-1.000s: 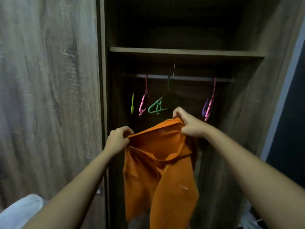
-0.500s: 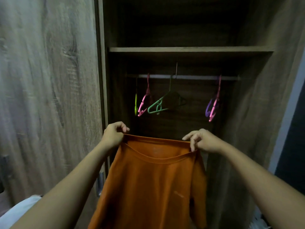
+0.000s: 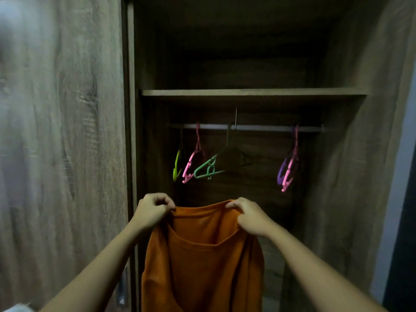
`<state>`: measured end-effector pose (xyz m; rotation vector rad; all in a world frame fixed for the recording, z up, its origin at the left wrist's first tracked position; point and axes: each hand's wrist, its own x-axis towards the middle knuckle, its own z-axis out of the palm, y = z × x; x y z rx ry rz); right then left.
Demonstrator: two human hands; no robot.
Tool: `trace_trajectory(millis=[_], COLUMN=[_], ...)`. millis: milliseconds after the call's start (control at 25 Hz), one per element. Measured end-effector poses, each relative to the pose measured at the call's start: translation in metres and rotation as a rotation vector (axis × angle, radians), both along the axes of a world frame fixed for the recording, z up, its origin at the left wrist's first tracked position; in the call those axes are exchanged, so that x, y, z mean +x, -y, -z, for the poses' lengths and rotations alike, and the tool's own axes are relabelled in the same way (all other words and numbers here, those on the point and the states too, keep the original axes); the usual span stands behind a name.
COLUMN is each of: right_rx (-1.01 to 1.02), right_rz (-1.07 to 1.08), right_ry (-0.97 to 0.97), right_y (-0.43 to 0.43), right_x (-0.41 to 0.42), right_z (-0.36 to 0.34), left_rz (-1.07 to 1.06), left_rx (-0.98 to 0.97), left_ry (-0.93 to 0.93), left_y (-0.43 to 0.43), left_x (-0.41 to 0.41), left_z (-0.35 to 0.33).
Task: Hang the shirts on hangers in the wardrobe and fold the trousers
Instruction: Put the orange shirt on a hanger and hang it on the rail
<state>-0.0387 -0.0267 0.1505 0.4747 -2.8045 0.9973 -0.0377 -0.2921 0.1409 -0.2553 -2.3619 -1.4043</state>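
An orange shirt (image 3: 202, 262) hangs in front of the open wardrobe, held up by its top edge. My left hand (image 3: 153, 210) pinches the left end of that edge and my right hand (image 3: 249, 216) pinches the right end. Above the hands, a metal rail (image 3: 258, 127) carries empty hangers: a yellow-green hanger (image 3: 176, 165), a pink hanger (image 3: 192, 163) and a green hanger (image 3: 208, 168) towards the left, a dark hanger (image 3: 244, 157) in the middle, and a purple and pink pair (image 3: 288, 170) at the right.
A wooden shelf (image 3: 252, 92) spans the wardrobe above the rail. A closed wooden door (image 3: 60, 143) fills the left side, and the wardrobe's side panel (image 3: 364, 154) stands on the right. Something white (image 3: 16, 308) shows at the bottom left corner.
The shirt was bunched and twisted a second ago, then spread wide. Now my hands are closer together on its top edge, and the view has tilted so the rail sits lower in frame.
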Motion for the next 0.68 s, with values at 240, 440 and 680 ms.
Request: trace_trajectory(millis=[240,440,680], right_rx=[0.108,0.165,0.15], right_rz=[-0.017,-0.005,0.068], right_ry=[-0.065,-0.112,-0.128], right_y=[0.021,0.02,-0.001], right_x=[-0.013,-0.015,-0.018], right_z=[-0.015,-0.021,-0.03], left_rz=[-0.198,-0.329,-0.283], left_rx=[-0.056,0.098,0.099], left_ry=[-0.17,-0.271,0.084], left_y=[-0.003,-0.01,-0.02], left_x=[-0.028,-0.075,-0.152], left_z=[-0.013,-0.042,-0.078])
